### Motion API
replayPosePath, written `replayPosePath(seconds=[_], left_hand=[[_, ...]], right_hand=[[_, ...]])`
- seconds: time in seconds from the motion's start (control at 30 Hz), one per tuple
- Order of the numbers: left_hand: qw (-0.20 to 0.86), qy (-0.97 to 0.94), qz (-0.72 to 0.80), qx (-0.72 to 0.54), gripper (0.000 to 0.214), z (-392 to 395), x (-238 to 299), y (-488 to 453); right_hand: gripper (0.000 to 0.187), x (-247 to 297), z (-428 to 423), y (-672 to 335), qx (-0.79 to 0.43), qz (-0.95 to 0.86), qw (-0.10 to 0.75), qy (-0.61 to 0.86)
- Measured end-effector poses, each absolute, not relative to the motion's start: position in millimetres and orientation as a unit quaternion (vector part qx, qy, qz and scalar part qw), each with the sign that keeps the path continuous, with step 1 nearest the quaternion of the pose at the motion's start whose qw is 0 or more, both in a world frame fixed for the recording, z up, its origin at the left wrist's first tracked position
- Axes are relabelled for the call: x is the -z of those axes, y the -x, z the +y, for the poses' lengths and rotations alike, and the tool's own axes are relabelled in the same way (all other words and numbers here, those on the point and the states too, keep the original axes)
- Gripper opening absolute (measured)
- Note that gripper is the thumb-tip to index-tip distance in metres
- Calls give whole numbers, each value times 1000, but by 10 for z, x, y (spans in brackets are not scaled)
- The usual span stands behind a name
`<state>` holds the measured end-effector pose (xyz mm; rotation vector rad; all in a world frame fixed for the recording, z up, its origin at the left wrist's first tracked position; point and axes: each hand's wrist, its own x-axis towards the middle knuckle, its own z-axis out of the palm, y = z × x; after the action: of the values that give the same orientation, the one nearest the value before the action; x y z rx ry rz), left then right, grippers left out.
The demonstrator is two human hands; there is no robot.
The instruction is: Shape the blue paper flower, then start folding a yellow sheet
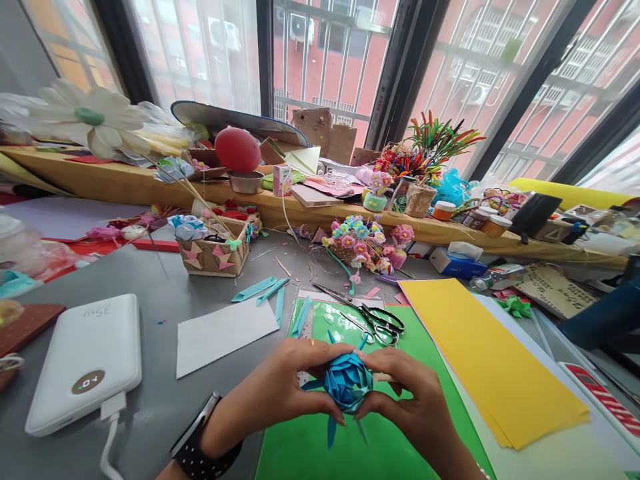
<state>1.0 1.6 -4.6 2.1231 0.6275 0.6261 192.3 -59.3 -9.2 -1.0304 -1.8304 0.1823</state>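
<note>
Between my two hands is a blue folded-paper flower (349, 382), its layered petals facing up and several pointed strips sticking out around it. My left hand (300, 380) pinches it from the left with thumb and fingers, and my right hand (410, 387) grips it from the right. A pale stick-like piece shows at the right fingers, partly hidden. Below the flower lies a green sheet (310, 440). Black-handled scissors (385, 325) rest on the sheet just beyond my hands. Folded light-blue paper strips (255, 289) lie farther left, near a white paper piece (225, 339).
A white power bank (87, 363) with a cable lies at the left. Yellow paper sheets (490, 360) are stacked at the right. A decorated cardboard box (215, 253) and a bunch of small craft flowers (357, 243) stand behind. A cluttered ledge (175, 190) runs below the windows.
</note>
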Motion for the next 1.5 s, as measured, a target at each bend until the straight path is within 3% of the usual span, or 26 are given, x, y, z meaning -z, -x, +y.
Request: replayPosePath(seconds=[0.33, 0.5, 0.67, 0.9, 1.1, 1.23, 1.4, 1.5], left_hand=[[430, -826, 270, -247, 61, -13, -41, 14], [493, -790, 273, -241, 55, 17, -26, 15], [519, -766, 296, -236, 48, 36, -9, 16], [635, -697, 247, -222, 43, 44, 38, -26], [648, -666, 297, -220, 51, 68, 93, -88], [563, -678, 353, -314, 51, 65, 102, -105], [274, -756, 394, -444, 27, -28, 97, -119], [185, -820, 326, -433, 18, -113, 121, -171]], right_hand=[[31, 170, -594, -1914, -104, -738, 494, 449], [25, 119, -616, -2009, -125, -741, 475, 457], [8, 121, -620, -2036, -116, -739, 496, 442], [13, 130, -626, -2001, -107, -717, 507, 465], [9, 206, -612, -2002, -96, -695, 518, 489], [5, 239, -611, -2008, -27, -688, 515, 511], [11, 240, -629, -1971, 14, -675, 502, 541], [11, 254, -634, -1933, 19, -682, 500, 533]])
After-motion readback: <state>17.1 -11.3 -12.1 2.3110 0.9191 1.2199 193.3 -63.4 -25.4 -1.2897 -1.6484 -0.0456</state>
